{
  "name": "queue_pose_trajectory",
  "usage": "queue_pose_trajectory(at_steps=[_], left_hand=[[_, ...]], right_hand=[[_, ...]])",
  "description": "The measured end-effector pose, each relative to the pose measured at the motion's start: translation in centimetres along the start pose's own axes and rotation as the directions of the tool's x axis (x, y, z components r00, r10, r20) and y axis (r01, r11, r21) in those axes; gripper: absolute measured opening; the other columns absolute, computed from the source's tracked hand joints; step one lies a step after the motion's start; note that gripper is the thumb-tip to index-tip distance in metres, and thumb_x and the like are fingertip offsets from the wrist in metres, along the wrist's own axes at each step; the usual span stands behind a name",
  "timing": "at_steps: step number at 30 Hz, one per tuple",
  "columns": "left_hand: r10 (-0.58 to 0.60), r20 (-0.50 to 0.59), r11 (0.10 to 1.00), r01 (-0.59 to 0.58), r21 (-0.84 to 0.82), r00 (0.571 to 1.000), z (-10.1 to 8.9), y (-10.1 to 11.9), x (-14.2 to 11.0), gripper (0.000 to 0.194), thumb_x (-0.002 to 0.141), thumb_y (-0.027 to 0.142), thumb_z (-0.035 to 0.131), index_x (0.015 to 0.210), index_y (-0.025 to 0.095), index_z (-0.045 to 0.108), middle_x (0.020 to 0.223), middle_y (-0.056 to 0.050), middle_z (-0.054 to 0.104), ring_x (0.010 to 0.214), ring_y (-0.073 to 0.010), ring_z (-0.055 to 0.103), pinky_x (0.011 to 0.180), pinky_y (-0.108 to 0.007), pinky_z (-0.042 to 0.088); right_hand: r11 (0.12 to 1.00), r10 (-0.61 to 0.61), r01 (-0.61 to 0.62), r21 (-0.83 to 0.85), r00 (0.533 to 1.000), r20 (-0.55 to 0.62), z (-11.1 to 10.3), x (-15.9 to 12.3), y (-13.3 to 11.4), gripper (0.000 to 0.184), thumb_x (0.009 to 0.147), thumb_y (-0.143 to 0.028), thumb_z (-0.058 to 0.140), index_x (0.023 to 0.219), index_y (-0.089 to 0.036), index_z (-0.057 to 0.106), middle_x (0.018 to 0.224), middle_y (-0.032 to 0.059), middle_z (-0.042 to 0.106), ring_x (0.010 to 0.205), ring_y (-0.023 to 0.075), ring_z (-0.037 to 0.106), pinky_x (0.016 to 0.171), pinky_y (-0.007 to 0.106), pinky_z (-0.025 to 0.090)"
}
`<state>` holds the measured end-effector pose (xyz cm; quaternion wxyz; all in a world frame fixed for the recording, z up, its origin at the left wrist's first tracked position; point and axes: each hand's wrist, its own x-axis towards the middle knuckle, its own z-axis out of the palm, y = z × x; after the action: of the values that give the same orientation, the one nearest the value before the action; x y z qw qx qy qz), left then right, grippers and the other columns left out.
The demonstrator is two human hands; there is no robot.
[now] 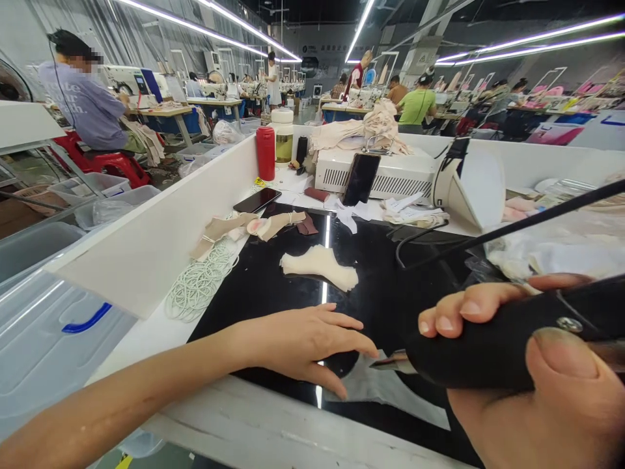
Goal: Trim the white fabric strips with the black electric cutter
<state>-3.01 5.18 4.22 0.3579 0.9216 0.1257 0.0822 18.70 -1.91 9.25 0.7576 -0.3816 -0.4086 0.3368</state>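
Observation:
My right hand point(541, 417) is wrapped around a black corded handheld tool point(473, 352) with a pointed metal tip. The tip hovers just above or touches a thin grey piece of fabric point(385, 384); I cannot tell which. With fingers spread, my left hand point(303, 342) reaches over the left end of that fabric, its thumb and forefinger beside the tool's tip. Both lie over a glossy black work surface point(405, 306). Farther back on it is a stack of cream cut pieces point(319, 266), apart from both hands.
Loops of pale green cord point(202, 283) and beige fabric scraps point(219, 228) lie on the left. A phone point(257, 200), a red bottle point(265, 154) and a white vented box point(400, 172) stand behind. A black cable point(517, 228) crosses the right side. Co-workers sit beyond the white partition point(146, 247).

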Motion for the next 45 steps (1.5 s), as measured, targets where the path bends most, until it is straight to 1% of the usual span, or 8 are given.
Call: queue_pose_trajectory(at_steps=[5,12,19,23,27,35,41,45], left_hand=[[-0.023,0.037,0.999,0.024,-0.046,0.999,0.1,-0.4,0.4,0.068,0.103,0.042,0.088,0.162,0.019,0.061,0.164,-0.016,0.068,0.165,-0.0384,0.053,0.144,-0.065,0.022],[0.014,0.007,0.998,-0.013,-0.065,1.0,0.3,-0.9,0.3,0.087,0.094,0.045,0.097,0.167,0.02,0.056,0.156,-0.017,0.075,0.164,-0.0382,0.055,0.145,-0.064,0.018],[0.018,-0.003,1.0,-0.018,-0.024,1.0,0.3,-0.7,0.3,0.09,0.09,0.044,0.1,0.167,0.023,0.057,0.153,-0.014,0.077,0.164,-0.0383,0.055,0.145,-0.064,0.022],[0.011,0.008,1.0,-0.011,-0.023,1.0,0.2,-0.6,0.3,0.091,0.09,0.045,0.101,0.167,0.025,0.056,0.155,-0.013,0.075,0.166,-0.0383,0.053,0.145,-0.065,0.02],[-0.005,0.028,1.0,0.005,-0.011,1.0,0.0,-0.3,0.3,0.09,0.09,0.046,0.1,0.167,0.026,0.056,0.157,-0.012,0.074,0.168,-0.0372,0.05,0.147,-0.063,0.016],[-0.01,0.031,1.0,0.01,0.006,0.999,0.0,-0.4,0.3,0.094,0.09,0.047,0.1,0.169,0.023,0.055,0.165,-0.014,0.068,0.169,-0.0389,0.048,0.146,-0.066,0.015],[-0.013,0.026,1.0,0.013,-0.023,1.0,0.0,-0.4,0.3,0.094,0.088,0.041,0.102,0.169,0.025,0.056,0.167,-0.014,0.067,0.169,-0.0406,0.047,0.145,-0.069,0.015],[0.008,0.021,0.999,-0.007,-0.031,1.0,0.1,-0.5,0.4,0.092,0.089,0.037,0.101,0.168,0.025,0.056,0.168,-0.014,0.066,0.17,-0.0394,0.045,0.144,-0.072,0.015]], right_hand=[[0.996,0.054,-0.046,0.077,0.994,-0.096,1.0,-0.3,0.3,0.06,0.059,-0.047,0.113,0.102,-0.032,0.074,0.071,-0.0051,0.066,0.057,0.0207,0.062,0.05,0.038,0.065],[0.997,0.043,-0.038,0.059,0.996,-0.081,1.5,-0.2,0.9,0.062,0.058,-0.049,0.114,0.102,-0.032,0.073,0.071,-0.0051,0.069,0.058,0.0215,0.063,0.05,0.039,0.064],[0.996,-0.025,0.029,0.079,0.998,-0.055,1.5,-0.5,1.1,0.049,0.067,-0.041,0.107,0.101,-0.03,0.074,0.07,-0.0045,0.07,0.055,0.0196,0.062,0.05,0.037,0.062],[0.997,0.0,0.005,0.083,0.998,-0.061,1.5,-0.7,1.1,0.049,0.068,-0.039,0.107,0.103,-0.031,0.074,0.071,-0.0044,0.07,0.056,0.0201,0.064,0.051,0.037,0.063],[0.993,0.027,-0.024,0.119,0.999,-0.023,1.1,-0.8,0.8,0.048,0.07,-0.037,0.107,0.104,-0.03,0.075,0.071,-0.0034,0.072,0.056,0.0206,0.065,0.05,0.038,0.065],[0.996,-0.029,0.025,0.09,0.999,0.042,1.5,-1.4,1.0,0.046,0.077,-0.041,0.105,0.11,-0.032,0.073,0.071,-0.0047,0.071,0.053,0.0206,0.065,0.05,0.039,0.063],[0.992,0.016,-0.022,0.12,0.998,0.053,1.8,-1.6,0.5,0.049,0.072,-0.041,0.108,0.104,-0.033,0.073,0.067,-0.0057,0.071,0.049,0.0204,0.063,0.046,0.038,0.062],[0.992,0.053,-0.073,0.107,0.982,0.181,1.5,-1.8,0.1,0.049,0.072,-0.048,0.109,0.103,-0.034,0.073,0.067,-0.0047,0.074,0.049,0.0212,0.065,0.048,0.04,0.063]])
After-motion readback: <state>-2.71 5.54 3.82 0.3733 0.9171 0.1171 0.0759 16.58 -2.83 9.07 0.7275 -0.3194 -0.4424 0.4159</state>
